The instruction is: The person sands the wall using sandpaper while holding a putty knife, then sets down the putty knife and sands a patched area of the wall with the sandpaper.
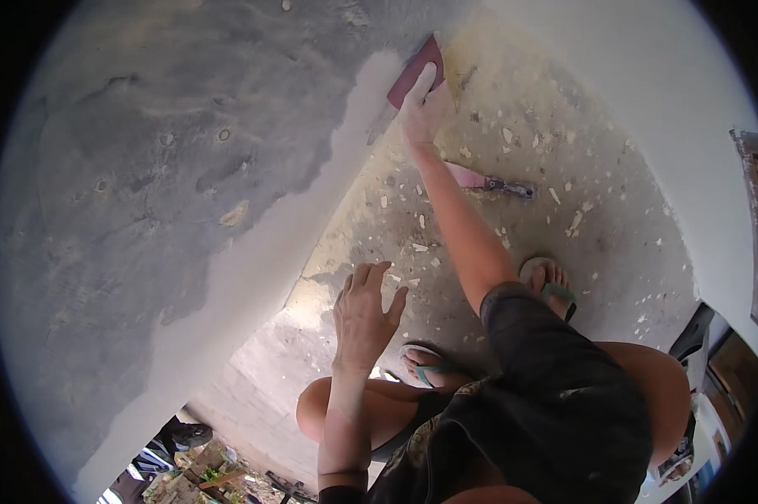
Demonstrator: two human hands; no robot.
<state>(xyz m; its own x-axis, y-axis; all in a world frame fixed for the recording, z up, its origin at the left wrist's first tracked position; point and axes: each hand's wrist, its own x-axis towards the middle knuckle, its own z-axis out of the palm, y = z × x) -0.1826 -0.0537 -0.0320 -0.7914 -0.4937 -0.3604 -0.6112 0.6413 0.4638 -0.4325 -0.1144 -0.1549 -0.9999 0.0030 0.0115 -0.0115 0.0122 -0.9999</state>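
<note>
My right hand reaches far forward and presses a dark red sheet of sandpaper against the foot of the wall, thumb on top. The grey wall has a pale, smooth band of filler along its lower edge, beside the floor. My left hand is raised, fingers apart, holding nothing. Below my right forearm, a putty knife with a pinkish blade and dark handle lies on the floor, part of its blade hidden by the arm.
Pale flakes are scattered over the dusty concrete floor. My feet in green-strapped flip-flops stand close to the work. A white wall rises at the right. Plants and rubble show at bottom left.
</note>
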